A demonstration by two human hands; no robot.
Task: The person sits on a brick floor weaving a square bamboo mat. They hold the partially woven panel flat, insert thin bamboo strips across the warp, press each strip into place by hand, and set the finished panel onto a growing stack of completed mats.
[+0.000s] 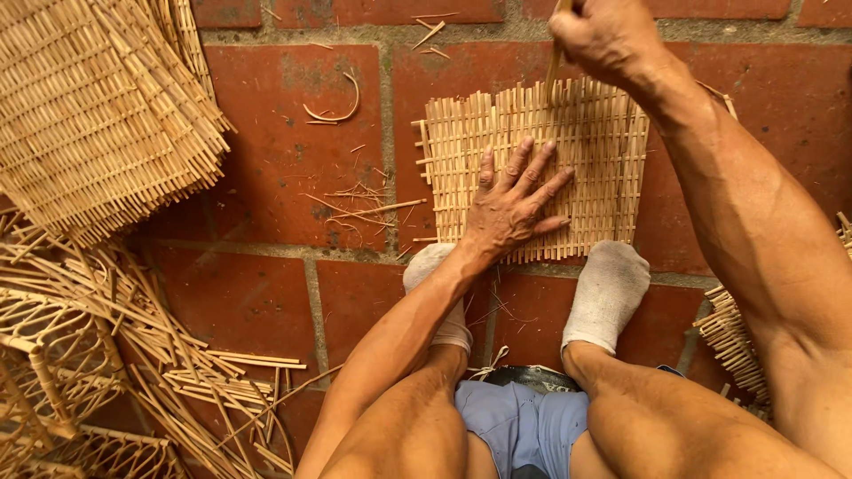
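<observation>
The left hand (pixel 513 202) lies flat, fingers spread, pressing the woven mat (pixel 532 168) on the brick floor (pixel 284 160), just beyond 2 socked feet (pixel 606 293). The right hand (pixel 603 35) is closed, apparently pinching a thin strip (pixel 554 75) at the mat's far edge.

Woven mat (pixel 586 160) lay on brick floor (pixel 284 160), ahead of socked feet (pixel 608 293); stacked mats (pixel 98 115) far left, cane frames (pixel 80 372) below them.
</observation>
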